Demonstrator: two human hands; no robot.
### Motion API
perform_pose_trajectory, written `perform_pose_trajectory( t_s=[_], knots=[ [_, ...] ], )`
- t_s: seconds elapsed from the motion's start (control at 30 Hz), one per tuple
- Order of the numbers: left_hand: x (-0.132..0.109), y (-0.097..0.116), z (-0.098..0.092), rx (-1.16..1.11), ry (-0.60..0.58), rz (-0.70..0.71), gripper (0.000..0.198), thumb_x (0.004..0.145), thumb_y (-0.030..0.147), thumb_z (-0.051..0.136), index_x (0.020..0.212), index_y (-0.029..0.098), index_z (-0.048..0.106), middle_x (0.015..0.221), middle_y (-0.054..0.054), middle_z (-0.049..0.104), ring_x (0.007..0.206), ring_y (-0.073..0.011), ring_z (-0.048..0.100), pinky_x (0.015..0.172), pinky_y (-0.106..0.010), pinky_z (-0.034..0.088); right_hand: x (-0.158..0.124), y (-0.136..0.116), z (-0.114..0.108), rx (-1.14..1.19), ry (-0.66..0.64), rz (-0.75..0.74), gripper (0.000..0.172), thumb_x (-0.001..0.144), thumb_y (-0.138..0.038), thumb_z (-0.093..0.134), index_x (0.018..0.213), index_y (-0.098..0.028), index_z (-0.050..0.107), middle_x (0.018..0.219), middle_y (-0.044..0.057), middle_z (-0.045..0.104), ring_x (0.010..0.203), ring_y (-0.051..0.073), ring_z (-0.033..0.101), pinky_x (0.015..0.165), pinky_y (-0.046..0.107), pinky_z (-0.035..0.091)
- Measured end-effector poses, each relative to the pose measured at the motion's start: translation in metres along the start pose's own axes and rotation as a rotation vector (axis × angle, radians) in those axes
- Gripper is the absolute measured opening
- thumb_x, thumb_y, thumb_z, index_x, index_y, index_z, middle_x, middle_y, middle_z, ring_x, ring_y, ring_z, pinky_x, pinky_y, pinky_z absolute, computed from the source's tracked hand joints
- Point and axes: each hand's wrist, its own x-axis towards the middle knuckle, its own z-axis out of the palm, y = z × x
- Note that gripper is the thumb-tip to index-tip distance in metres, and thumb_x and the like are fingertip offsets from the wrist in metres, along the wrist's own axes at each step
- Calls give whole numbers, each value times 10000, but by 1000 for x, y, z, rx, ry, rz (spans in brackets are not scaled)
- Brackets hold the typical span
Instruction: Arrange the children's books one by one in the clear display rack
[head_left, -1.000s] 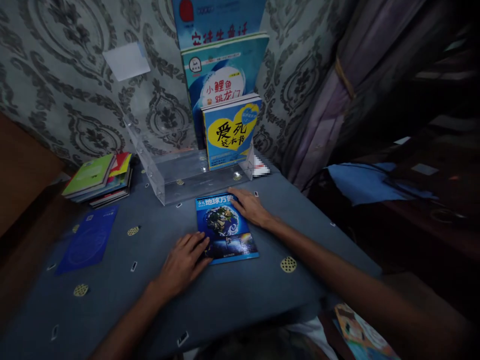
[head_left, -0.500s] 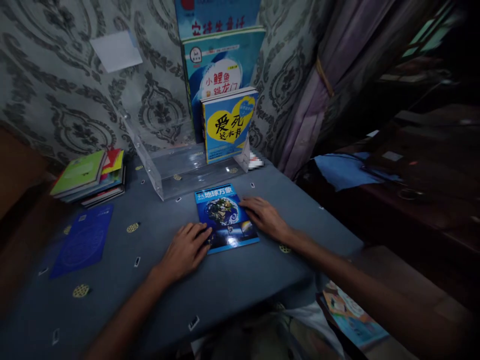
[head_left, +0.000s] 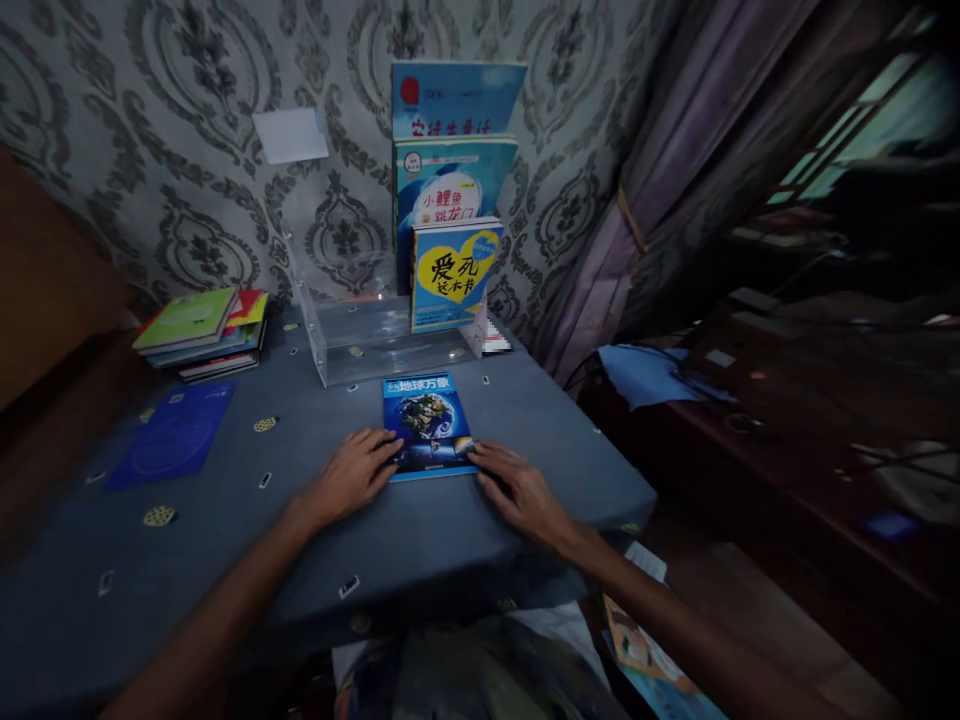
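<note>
A blue book [head_left: 426, 425] with a picture of the Earth on its cover lies flat on the cloth-covered table, its white title at the top. My left hand [head_left: 358, 468] rests at its lower left edge, the stretched fingertips touching the cover. At the lower right edge, the extended fingers of my right hand [head_left: 519, 490] meet the book's side. Neither hand is wrapped round it. Behind the book stands a clear acrylic rack [head_left: 360, 340]. A blue book with a yellow heart [head_left: 456, 278] leans in the rack's right side, in front of other upright books.
Several books lie in a stack [head_left: 199, 330] at the back left, with a flat dark blue booklet [head_left: 176, 432] before it. A white card [head_left: 292, 135] tops the rack's left side. More picture books [head_left: 652, 650] are below the table's right edge. A curtain [head_left: 592, 260] hangs behind.
My right hand has slid down the book's right side to its lower corner. The book looks straighter now. My left hand stays at the left edge. The camera view has shifted.
</note>
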Motion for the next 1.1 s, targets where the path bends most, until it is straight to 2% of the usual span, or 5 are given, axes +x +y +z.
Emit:
perform_pose_trajectory(
  t_s=[0.27, 0.6, 0.73, 0.83, 1.1],
  knots=[
    [5, 21, -9, -52, 20, -224, 281, 950, 316, 540, 1138, 181, 701, 1229, -123, 700, 1157, -281, 656, 981, -420, 523, -24, -45, 6, 38, -44, -48, 325, 946, -263, 535, 1201, -193, 723, 1231, 141, 731, 1236, 304, 636, 1034, 548, 513],
    [33, 54, -30, 131, -202, -323, 498, 904, 578, 606, 1133, 139, 658, 1189, -173, 690, 1120, -340, 661, 969, -445, 500, -6, -114, 44, 98, -297, -206, 290, 895, -295, 662, 1166, -210, 720, 1358, 136, 658, 1367, 281, 508, 1187, 526, 311],
    [30, 66, -24, 183, -263, -325, 601, 864, 541, 679, 1283, 121, 580, 1412, -224, 571, 1344, -390, 517, 1087, -515, 426, -5, -102, 40, 177, -358, -292, 260, 905, -248, 658, 1144, -173, 727, 1320, 149, 680, 1319, 251, 561, 1181, 484, 338],
    [23, 72, -17, 194, -262, -274, 504, 934, 452, 611, 1331, 147, 550, 1481, -192, 526, 1396, -362, 473, 1118, -508, 409, -8, -81, 24, 285, -262, -266, 216, 941, -198, 585, 1085, -171, 745, 1190, 126, 745, 1196, 220, 649, 1099, 416, 452],
    [15, 75, 0, 293, -128, -111, 344, 1028, 325, 446, 1277, 138, 593, 1341, -176, 648, 1296, -307, 587, 1035, -460, 505, 5, -12, -18, 411, 128, 159, 281, 969, -342, 525, 1121, -229, 732, 1101, 84, 765, 1043, 248, 710, 911, 413, 577]
  ],
)
